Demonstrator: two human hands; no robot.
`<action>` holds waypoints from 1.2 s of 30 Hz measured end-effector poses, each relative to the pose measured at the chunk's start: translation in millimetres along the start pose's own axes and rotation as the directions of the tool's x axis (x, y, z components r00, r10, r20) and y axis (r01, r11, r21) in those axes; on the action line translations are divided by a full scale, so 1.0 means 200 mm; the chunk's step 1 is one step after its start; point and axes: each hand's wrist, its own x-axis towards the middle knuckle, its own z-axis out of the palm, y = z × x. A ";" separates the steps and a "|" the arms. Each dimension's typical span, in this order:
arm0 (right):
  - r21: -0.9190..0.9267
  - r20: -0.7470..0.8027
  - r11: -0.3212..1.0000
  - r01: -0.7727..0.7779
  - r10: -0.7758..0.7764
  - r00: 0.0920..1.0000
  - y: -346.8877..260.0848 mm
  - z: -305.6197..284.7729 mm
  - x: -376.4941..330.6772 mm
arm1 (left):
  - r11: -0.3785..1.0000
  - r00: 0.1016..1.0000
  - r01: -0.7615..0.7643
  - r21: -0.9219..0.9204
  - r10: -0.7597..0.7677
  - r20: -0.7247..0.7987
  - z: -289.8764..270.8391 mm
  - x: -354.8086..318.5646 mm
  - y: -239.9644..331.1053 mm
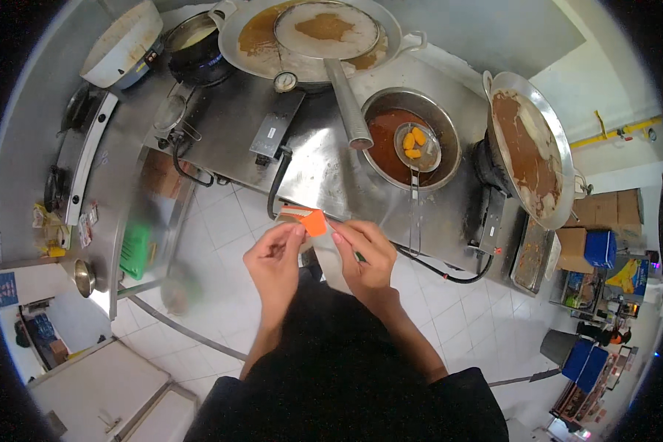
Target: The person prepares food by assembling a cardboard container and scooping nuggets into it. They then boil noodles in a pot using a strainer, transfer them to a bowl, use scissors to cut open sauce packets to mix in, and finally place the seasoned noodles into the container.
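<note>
Head view shows me both forearms coming up from the near edge in dark sleeves, hands meeting at chest height over the white tiled floor (221,214). My left hand (275,259) is raised with fingers curled, thumb and forefinger pinched in a narrow grip on the near-left edge of a small orange packet (311,220). My right hand (366,254) mirrors it just beside, its fingertips closing on the packet's right end; the grip there is also narrow, though what else it may hold beneath I cannot tell.

The packet is flat, glossy and rectangular, bright orange with a pale striped band along its far edge, held level between both hands just in front of the tabletop's near edge.

Beyond it the stainless-steel tabletop (317,166) is dull and smeared. A round metal bowl (411,140) of reddish-brown sauce sits to the right, a perforated ladle (417,147) resting in it with yellow pieces. Far off is a wide wok (309,37) with brown residue, and another tilted pan (530,155) stands at right.
</note>
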 end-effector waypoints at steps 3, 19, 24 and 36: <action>-0.003 -0.001 0.997 -0.078 0.078 0.997 0.00 0.02 -0.04 | 0.990 0.994 0.071 -0.121 -0.060 0.095 -0.03 0.04 -0.02; 0.476 0.120 0.777 -0.411 0.406 0.906 0.12 0.03 -0.06 | 0.991 0.991 0.031 -0.128 -0.014 0.134 0.17 0.04 -0.07; 0.231 0.016 0.937 -0.263 0.267 0.964 0.09 -0.01 -0.04 | 0.993 0.994 0.015 -0.121 -0.002 0.110 0.22 0.01 -0.10; 0.151 -0.032 0.973 -0.173 0.180 0.983 0.07 -0.04 0.00 | 0.994 0.995 -0.098 0.046 0.098 0.017 0.28 -0.03 -0.06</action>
